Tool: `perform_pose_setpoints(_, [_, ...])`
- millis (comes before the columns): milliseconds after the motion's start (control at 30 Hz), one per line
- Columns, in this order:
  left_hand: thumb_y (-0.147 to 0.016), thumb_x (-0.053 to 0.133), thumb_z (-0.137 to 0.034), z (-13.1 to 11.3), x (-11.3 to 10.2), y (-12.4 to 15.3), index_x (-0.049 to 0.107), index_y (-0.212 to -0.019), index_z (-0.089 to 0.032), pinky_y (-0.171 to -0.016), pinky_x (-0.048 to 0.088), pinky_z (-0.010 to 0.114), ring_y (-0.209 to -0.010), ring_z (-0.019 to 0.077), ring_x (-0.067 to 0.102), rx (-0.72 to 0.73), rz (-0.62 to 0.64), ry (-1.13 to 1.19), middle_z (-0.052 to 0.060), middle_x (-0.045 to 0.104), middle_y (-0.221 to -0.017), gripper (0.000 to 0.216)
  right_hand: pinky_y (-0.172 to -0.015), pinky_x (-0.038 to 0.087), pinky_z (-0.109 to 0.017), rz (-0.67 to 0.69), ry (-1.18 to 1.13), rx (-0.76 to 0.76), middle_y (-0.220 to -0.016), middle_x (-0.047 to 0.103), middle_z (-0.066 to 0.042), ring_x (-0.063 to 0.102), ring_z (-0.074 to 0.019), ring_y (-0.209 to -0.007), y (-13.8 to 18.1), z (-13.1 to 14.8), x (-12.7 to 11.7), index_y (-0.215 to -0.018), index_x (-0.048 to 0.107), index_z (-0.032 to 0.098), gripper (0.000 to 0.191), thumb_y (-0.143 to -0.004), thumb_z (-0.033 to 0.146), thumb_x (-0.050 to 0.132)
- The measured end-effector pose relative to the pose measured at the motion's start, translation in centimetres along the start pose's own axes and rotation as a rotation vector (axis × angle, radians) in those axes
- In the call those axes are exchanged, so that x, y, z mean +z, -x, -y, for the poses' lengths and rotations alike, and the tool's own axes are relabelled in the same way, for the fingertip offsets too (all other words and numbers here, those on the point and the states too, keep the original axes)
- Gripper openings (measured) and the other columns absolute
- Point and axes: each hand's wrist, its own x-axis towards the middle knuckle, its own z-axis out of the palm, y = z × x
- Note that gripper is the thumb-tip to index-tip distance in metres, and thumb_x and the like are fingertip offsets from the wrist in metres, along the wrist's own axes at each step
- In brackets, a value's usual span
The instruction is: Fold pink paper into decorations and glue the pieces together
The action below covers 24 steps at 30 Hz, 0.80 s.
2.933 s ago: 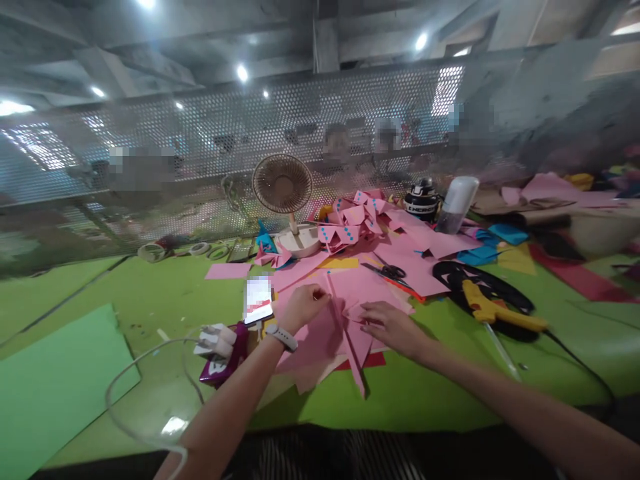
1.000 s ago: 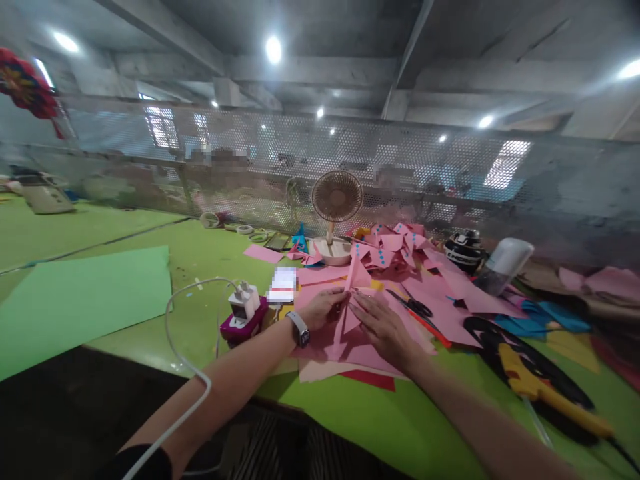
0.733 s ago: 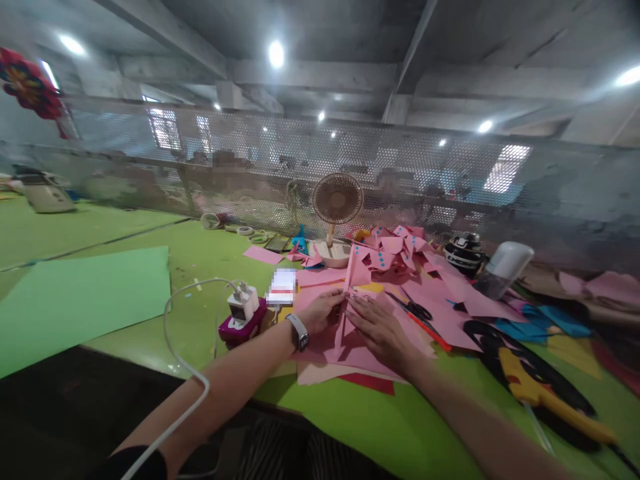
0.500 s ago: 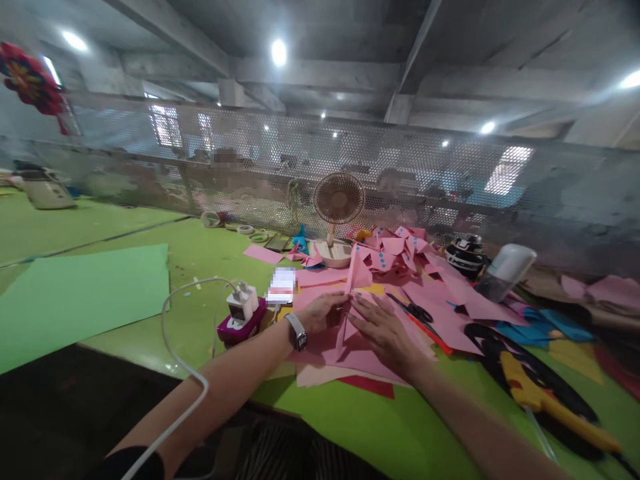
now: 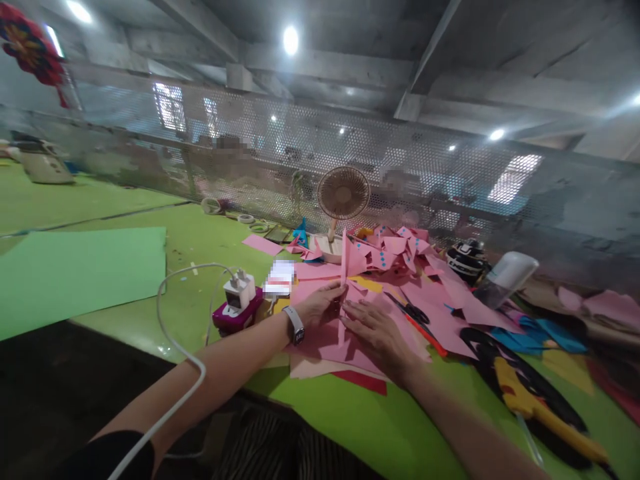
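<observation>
A folded sheet of pink paper (image 5: 344, 257) stands on edge between my hands, its narrow side towards me. My left hand (image 5: 323, 305), with a grey-strapped watch on the wrist, pinches it from the left. On the other side, my right hand (image 5: 375, 333) has its fingertips closed against the fold; its thumb is hidden. Beneath both hands lies a stack of pink sheets (image 5: 313, 357), with a red sheet (image 5: 367, 383) showing at the near edge. Black scissors (image 5: 415, 311) and an orange-red tool (image 5: 427, 335) rest just right of my right hand.
A small fan (image 5: 344, 193) stands behind, beside folded pink pieces (image 5: 395, 247). On the left are a phone (image 5: 279, 279), a charger (image 5: 240, 292) with a white cable across my left forearm, and a green sheet (image 5: 85, 277). A yellow glue gun (image 5: 540, 407) lies at right.
The pink paper has turned more edge-on and upright between my hands. Both hands have shifted slightly left in the picture, and the camera view has tilted a little.
</observation>
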Motion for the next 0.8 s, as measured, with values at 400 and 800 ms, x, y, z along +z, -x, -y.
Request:
perform_pose_setpoints(400, [-0.073, 0.069, -0.029, 0.8, 0.0, 0.1, 0.053, -0.076, -0.014, -0.051, 0.041, 0.02, -0.051, 0.0066, 0.051, 0.018, 0.096, -0.052, -0.004, 0.054, -0.06, 0.022, -0.096, 0.041, -0.04, -0.178, -0.155, 0.135, -0.104, 0.067, -0.004, 0.06, -0.0165, -0.098, 0.1, 0.0, 0.7, -0.107, 0.06, 0.024, 0.026, -0.086, 0.013, 0.049])
perform_pose_setpoints(800, [-0.072, 0.071, -0.024, 0.9, 1.3, 1.1, 0.056, -0.076, -0.015, -0.074, 0.045, 0.028, -0.06, 0.0085, 0.056, 0.014, 0.187, -0.003, -0.002, 0.057, -0.061, 0.019, -0.077, 0.033, -0.033, -0.348, -0.042, 0.389, -0.078, 0.067, 0.0, 0.054, -0.0175, -0.076, 0.0, 0.3, 0.8, -0.096, 0.065, 0.031, 0.016, -0.088, 0.031, 0.052])
